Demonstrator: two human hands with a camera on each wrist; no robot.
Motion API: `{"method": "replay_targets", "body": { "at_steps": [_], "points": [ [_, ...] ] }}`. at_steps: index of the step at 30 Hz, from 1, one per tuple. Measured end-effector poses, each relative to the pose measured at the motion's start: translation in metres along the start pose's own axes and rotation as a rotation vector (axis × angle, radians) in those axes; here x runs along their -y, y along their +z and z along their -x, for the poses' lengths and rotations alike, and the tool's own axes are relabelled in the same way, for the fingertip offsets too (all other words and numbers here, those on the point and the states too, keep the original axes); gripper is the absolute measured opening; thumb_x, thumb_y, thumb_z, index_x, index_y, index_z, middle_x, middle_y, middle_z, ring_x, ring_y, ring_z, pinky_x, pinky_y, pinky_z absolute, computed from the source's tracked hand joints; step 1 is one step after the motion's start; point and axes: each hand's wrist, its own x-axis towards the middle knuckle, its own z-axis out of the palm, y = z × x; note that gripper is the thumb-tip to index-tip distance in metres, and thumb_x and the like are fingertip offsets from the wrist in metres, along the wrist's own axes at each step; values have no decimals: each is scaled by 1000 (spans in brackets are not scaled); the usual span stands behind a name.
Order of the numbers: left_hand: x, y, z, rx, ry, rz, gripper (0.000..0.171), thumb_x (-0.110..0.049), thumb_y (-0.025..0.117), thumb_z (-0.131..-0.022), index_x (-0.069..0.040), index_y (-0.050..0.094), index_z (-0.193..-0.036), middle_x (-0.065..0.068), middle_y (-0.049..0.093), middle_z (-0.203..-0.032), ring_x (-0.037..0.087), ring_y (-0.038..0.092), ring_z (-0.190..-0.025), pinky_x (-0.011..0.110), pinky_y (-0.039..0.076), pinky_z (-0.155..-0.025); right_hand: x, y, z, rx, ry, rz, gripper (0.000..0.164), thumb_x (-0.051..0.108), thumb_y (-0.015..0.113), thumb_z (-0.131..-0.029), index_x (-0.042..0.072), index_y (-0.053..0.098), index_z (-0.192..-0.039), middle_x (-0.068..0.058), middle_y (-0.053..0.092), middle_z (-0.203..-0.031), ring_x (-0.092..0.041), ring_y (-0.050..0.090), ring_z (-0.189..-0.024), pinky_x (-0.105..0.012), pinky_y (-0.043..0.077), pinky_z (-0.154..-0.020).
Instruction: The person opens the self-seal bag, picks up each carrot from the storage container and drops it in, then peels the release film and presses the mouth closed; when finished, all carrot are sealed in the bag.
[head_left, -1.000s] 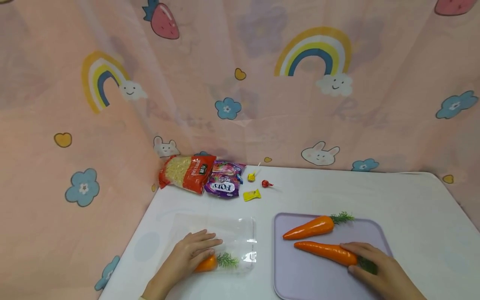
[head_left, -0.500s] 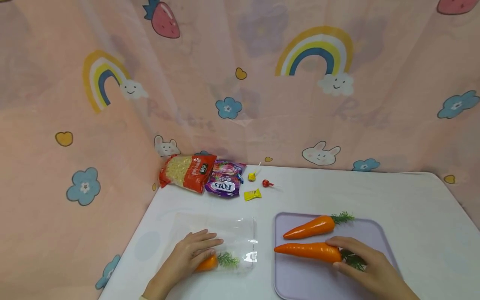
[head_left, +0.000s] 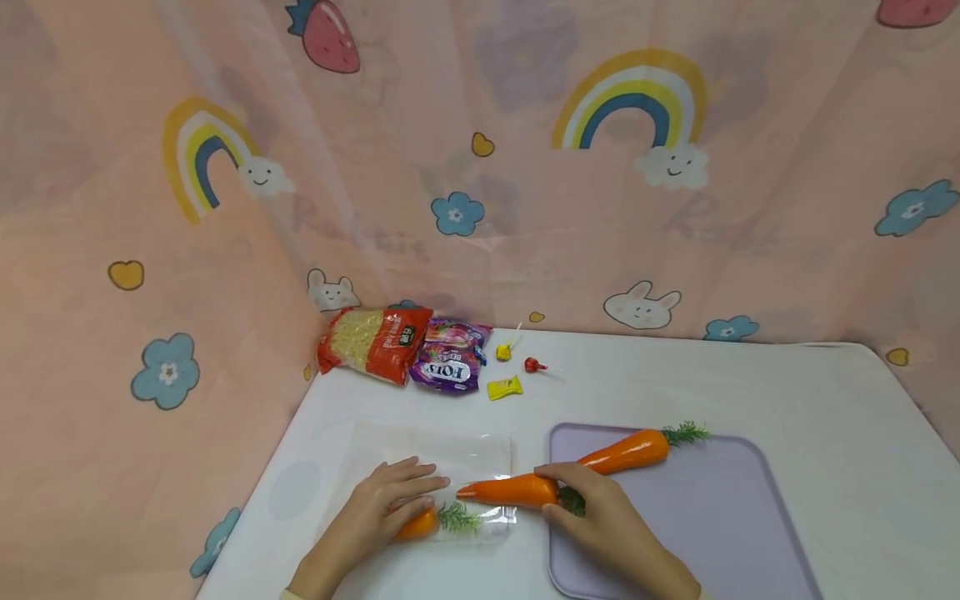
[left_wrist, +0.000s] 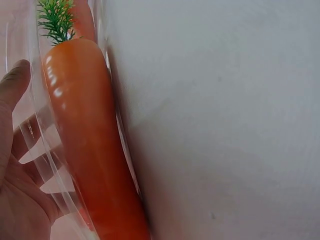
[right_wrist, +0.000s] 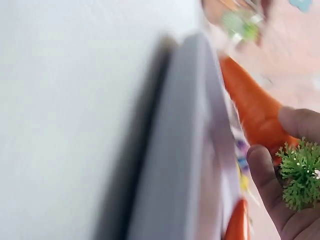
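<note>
A clear plastic bag (head_left: 480, 454) lies flat at the left of the white table with an orange carrot (left_wrist: 85, 110) inside, its green top towards the bag's right end. My left hand (head_left: 378, 504) rests on the bag over that carrot, fingers stretched out. With thumb and fingers my right hand (head_left: 600, 512) grips another carrot (head_left: 513, 491) near its leafy end. This carrot's tip points left and overlaps the right part of the bag in the head view. A further carrot (head_left: 637, 451) lies at the back of the lilac tray (head_left: 712, 525).
Along the back left stand a red packet (head_left: 375, 343) and a purple candy bag (head_left: 448, 358). Beside them lie a yellow lollipop (head_left: 503, 352), a red lollipop (head_left: 532, 365) and a yellow wrapped candy (head_left: 504, 388). A pink printed curtain (head_left: 510, 267) hangs behind the table.
My right hand has carried its carrot left, from the tray over to the bag's right end. The left hand has stayed in place on the bag.
</note>
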Motion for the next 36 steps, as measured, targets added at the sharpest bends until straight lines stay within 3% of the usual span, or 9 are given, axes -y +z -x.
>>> {"method": "replay_targets", "body": {
  "at_steps": [7,14,19,22,26,31,36],
  "points": [
    [1,4,-1,-15,41,-1,31,-34,61,-91,-48,59,-119,-11,58,-127,25,45,-127,65,29,-100,11,28,-22,113,-25,-86,47,17,69,-85,24,55,-129,12,55,-126,-8,54,-112,-37,47,-94],
    [1,4,-3,-67,73,-15,30,-33,62,-91,-46,61,-118,-10,58,-128,26,47,-126,67,31,-97,16,44,-34,189,8,-147,53,24,68,-86,20,50,-136,7,54,-131,-14,55,-115,-39,47,-95],
    [1,4,-3,-73,70,-29,31,-31,63,-90,-47,61,-117,-11,58,-127,25,47,-126,66,32,-97,18,35,-30,156,23,-34,61,26,73,-81,19,48,-136,4,51,-133,-19,51,-118,-43,46,-96],
    [1,3,-3,-70,57,-34,32,-31,64,-90,-48,61,-117,-12,58,-127,24,47,-126,66,31,-98,19,29,-26,143,16,101,64,29,77,-75,18,51,-133,2,54,-125,-20,52,-110,-43,46,-93],
    [0,2,-3,-57,47,-17,31,-33,63,-90,-49,60,-117,-11,58,-127,24,46,-127,66,30,-99,21,29,-24,167,-24,232,54,25,77,-72,15,59,-122,4,60,-103,-15,51,-89,-38,49,-80],
    [0,2,-4,-38,50,-3,30,-34,61,-91,-47,61,-118,-9,58,-128,26,45,-127,67,28,-99,24,38,-25,118,-100,257,40,3,66,-72,14,66,-110,8,61,-92,-10,48,-78,-28,47,-70],
    [0,2,-4,-49,78,-22,29,-35,60,-91,-45,62,-118,-5,59,-127,27,46,-127,67,29,-98,26,49,-33,114,-150,238,38,-3,59,-80,17,67,-111,8,61,-95,-8,46,-79,-24,46,-69]
  ]
}}
